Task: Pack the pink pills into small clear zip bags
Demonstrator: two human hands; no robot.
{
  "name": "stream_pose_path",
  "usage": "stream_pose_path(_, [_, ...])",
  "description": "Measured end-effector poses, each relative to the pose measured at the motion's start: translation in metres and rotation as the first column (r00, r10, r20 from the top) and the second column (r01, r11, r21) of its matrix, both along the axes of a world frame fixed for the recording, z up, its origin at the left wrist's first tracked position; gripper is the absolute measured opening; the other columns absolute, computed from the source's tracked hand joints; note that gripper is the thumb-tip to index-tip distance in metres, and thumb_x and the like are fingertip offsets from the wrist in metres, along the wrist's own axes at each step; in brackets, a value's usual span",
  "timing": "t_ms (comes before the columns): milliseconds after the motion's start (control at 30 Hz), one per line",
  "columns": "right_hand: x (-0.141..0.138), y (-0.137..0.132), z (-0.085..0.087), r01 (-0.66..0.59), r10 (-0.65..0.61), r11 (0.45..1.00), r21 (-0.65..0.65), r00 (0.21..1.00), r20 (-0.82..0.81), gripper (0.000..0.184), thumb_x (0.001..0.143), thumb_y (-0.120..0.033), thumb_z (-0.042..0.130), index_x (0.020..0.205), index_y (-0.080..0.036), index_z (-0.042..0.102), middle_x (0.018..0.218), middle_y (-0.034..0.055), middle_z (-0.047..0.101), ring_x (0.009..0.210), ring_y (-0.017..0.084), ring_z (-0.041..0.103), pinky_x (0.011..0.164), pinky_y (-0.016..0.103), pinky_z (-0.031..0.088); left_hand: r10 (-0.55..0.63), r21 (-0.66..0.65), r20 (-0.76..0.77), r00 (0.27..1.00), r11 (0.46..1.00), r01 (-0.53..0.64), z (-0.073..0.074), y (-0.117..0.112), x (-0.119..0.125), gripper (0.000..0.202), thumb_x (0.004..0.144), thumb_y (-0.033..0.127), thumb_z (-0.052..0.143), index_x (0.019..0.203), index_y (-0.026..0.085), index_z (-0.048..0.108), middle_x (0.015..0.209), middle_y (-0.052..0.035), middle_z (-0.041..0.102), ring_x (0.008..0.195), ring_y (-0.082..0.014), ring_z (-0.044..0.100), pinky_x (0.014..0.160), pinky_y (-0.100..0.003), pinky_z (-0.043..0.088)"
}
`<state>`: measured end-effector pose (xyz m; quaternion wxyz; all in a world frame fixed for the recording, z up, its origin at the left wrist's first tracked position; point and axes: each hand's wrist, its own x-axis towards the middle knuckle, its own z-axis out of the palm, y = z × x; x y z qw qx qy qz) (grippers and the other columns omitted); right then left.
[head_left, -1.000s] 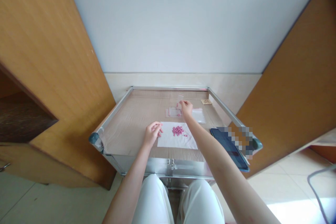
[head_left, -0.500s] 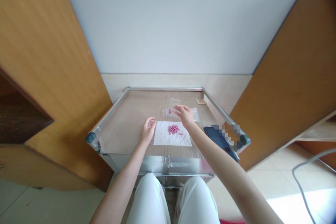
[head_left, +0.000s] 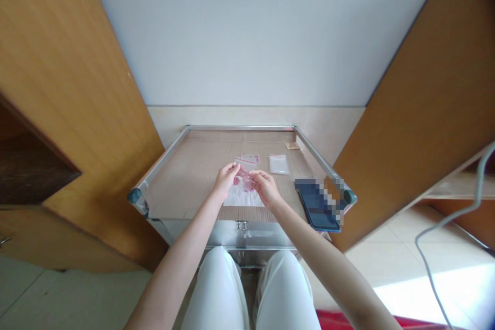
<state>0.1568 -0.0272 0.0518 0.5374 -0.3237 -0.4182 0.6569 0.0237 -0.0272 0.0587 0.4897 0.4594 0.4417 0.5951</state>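
Two hands (head_left: 265, 187), one white sheet (head_left: 237, 199), one dark device (head_left: 319, 212), one tan card (head_left: 293, 146), and pink beads (head_left: 236, 181) too hidden to count.

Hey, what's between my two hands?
The head view shows what looks like a clear plastic bag between your left hand and right hand, with pink pieces and a white sheet below.

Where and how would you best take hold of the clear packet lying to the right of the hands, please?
I'd probably pinch the clear packet by its near edge, coming from the person's side with the right hand: it lies flat, and that edge faces the person with nothing resting on it.
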Motion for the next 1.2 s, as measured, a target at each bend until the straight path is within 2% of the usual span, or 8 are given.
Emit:
stream_pose_path(200, [0.018, 0.006, 0.011, -0.082, 0.077, 0.995, 0.052, 0.992, 0.096, 0.019, 0.066, -0.034, 0.054, 0.069, -0.016, 0.058, 0.073, 0.0053, 0.061, 0.069, 0.014, 0.057, 0.064, 0.026, 0.045, -0.096, -0.017, -0.141, 0.985, 0.995, 0.094, 0.000, -0.011, -0.007, 0.031, 0.066, 0.042, 0.058, 0.070, 0.012, 0.055, 0.061, -0.0026, 0.058, 0.043, -0.0053, 0.045, 0.037, -0.015, 0.027])
stream_pose_path(400, [0.027, 0.009, 0.025, -0.294, 0.263, 0.952, 0.083, 0.927, 0.268, 0.022, 0.063, -0.034, 0.061, 0.070, -0.013, 0.060, 0.061, 0.0010, 0.060, 0.054, 0.009, 0.054, 0.054, 0.022, 0.040, -0.180, -0.014, -0.257, 0.949, 0.983, 0.183, 0.002, -0.015, -0.012, 0.029, 0.066, 0.041, 0.058, 0.069, 0.012, 0.056, 0.059, -0.0026, 0.058, 0.045, -0.0064, 0.046, 0.040, -0.017, 0.029])
stream_pose_path(667, [0.028, 0.006, 0.033, -0.382, 0.357, 0.924, 0.008, 0.870, 0.339, 0.023, 0.061, -0.034, 0.063, 0.065, -0.012, 0.061, 0.059, 0.0016, 0.060, 0.051, 0.008, 0.052, 0.051, 0.020, 0.040, -0.277, -0.031, -0.316, 0.907, 0.959, 0.282, 0.008, -0.020, -0.018, 0.029, 0.068, 0.041, 0.056, 0.065, 0.013, 0.056, 0.052, 0.0001, 0.053, 0.042, -0.0058, 0.042, 0.039, -0.017, 0.025])
stream_pose_path(867, [0.027, 0.005, 0.035, -0.393, 0.369, 0.920, -0.005, 0.860, 0.352, 0.018, 0.060, -0.029, 0.063, 0.065, -0.012, 0.062, 0.058, 0.0013, 0.060, 0.051, 0.008, 0.052, 0.052, 0.020, 0.042, -0.282, -0.053, -0.321, 0.904, 0.959, 0.280, 0.013, -0.024, -0.017, 0.026, 0.067, 0.039, 0.057, 0.068, 0.013, 0.056, 0.061, -0.0019, 0.057, 0.043, -0.0056, 0.044, 0.038, -0.017, 0.024])
stream_pose_path(1033, [0.026, 0.006, 0.033, -0.391, 0.350, 0.920, 0.028, 0.850, 0.395, 0.011, 0.061, -0.023, 0.059, 0.060, -0.012, 0.059, 0.050, -0.0013, 0.056, 0.046, 0.007, 0.050, 0.047, 0.019, 0.040, -0.288, -0.047, -0.341, 0.895, 0.956, 0.290, 0.015, -0.025, -0.015, 0.028, 0.067, 0.040, 0.056, 0.069, 0.013, 0.056, 0.061, -0.0021, 0.056, 0.042, -0.0053, 0.042, 0.038, -0.017, 0.025])
stream_pose_path(1133, [0.024, 0.006, 0.033, -0.394, 0.344, 0.919, 0.037, 0.841, 0.417, 0.007, 0.060, -0.019, 0.057, 0.058, -0.013, 0.057, 0.047, -0.0025, 0.054, 0.043, 0.006, 0.049, 0.044, 0.018, 0.039, -0.258, -0.004, -0.364, 0.895, 0.961, 0.276, 0.014, -0.026, -0.013, 0.032, 0.064, 0.040, 0.059, 0.082, 0.014, 0.056, 0.071, -0.0026, 0.057, 0.045, -0.0052, 0.044, 0.042, -0.017, 0.031])
stream_pose_path(1200, [0.022, 0.005, 0.034, -0.381, 0.327, 0.924, 0.039, 0.838, 0.437, 0.005, 0.059, -0.018, 0.055, 0.058, -0.013, 0.056, 0.046, -0.0024, 0.054, 0.042, 0.007, 0.049, 0.043, 0.018, 0.040, -0.194, 0.050, -0.407, 0.893, 0.971, 0.234, 0.013, -0.027, -0.011, 0.044, 0.059, 0.039, 0.063, 0.096, 0.017, 0.052, 0.081, -0.0033, 0.056, 0.047, -0.0048, 0.043, 0.044, -0.017, 0.034])
